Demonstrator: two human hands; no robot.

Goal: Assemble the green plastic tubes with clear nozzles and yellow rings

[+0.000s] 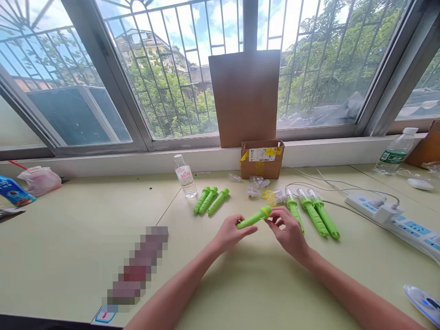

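My left hand (233, 234) is closed around a green plastic handle (252, 220), which tilts up to the right. A yellowish band shows at its threaded neck. My right hand (287, 231) has its fingertips pinched at that neck; any small part between them is hidden. To the left lie several similar green handles (218, 201) without clear tops. Right of my right hand are more green handles (313, 213) with clear tops fitted. Yellow rings (272, 200) and clear plastic caps (253, 192) lie just beyond my hands.
A small cardboard box (261, 167) stands by the window ledge, a flat cardboard sheet (244, 98) behind it. Water bottles stand left (185, 178) and right (395, 153). A white power strip (405, 224) with cables lies at right. A plastic bag (40, 180) sits far left.
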